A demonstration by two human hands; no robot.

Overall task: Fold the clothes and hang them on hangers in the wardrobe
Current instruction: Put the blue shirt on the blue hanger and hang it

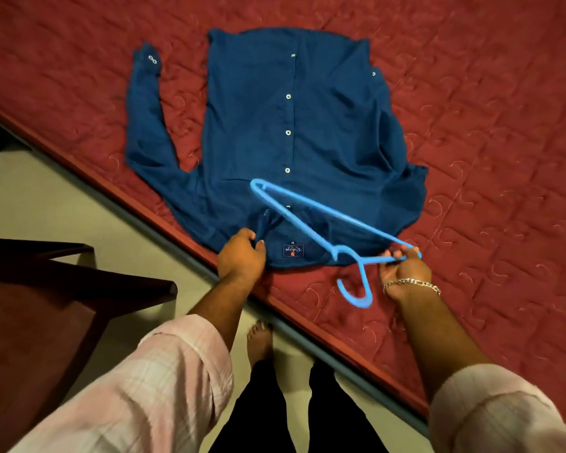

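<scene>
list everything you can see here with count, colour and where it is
shirt: one, dark blue, long-sleeved with white buttons, laid flat on the bed, collar end toward the person
hanger: one, light blue plastic, over the shirt's collar end, hook toward the person
bedspread: one, dark red, quilted, under the shirt
wooden furniture: one piece, dark brown, on the floor at left
floor: pale beige, beside the bed
left hand: grip pinches the shirt's collar
right hand: grip holds one end of the hanger; silver bracelet on the wrist
sleeves: two, pale pink
bare foot: one, on the floor
</scene>
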